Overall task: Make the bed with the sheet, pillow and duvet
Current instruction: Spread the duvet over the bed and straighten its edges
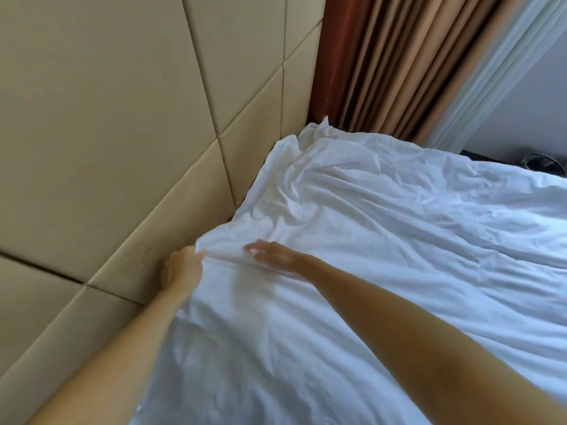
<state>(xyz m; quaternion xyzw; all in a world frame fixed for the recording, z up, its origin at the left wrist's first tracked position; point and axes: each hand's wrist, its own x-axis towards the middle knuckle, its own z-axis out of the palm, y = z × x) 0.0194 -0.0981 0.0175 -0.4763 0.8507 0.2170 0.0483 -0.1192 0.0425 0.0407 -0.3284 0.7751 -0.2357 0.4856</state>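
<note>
A white, wrinkled sheet (383,240) covers the bed and runs up to the padded headboard. My left hand (181,268) grips the sheet's edge where it meets the headboard, with the fingers partly hidden in the fabric. My right hand (273,256) lies flat on the sheet just to the right of it, fingers straight, pressing the cloth down. The sheet's far corner (316,130) is bunched up near the curtain. No pillow or duvet shows in this view.
A beige padded headboard (122,133) fills the left side. Brown and orange curtains (399,62) hang behind the bed's far corner, with a white sheer curtain (506,72) beside them. A dark object (543,162) lies on the floor beyond the bed.
</note>
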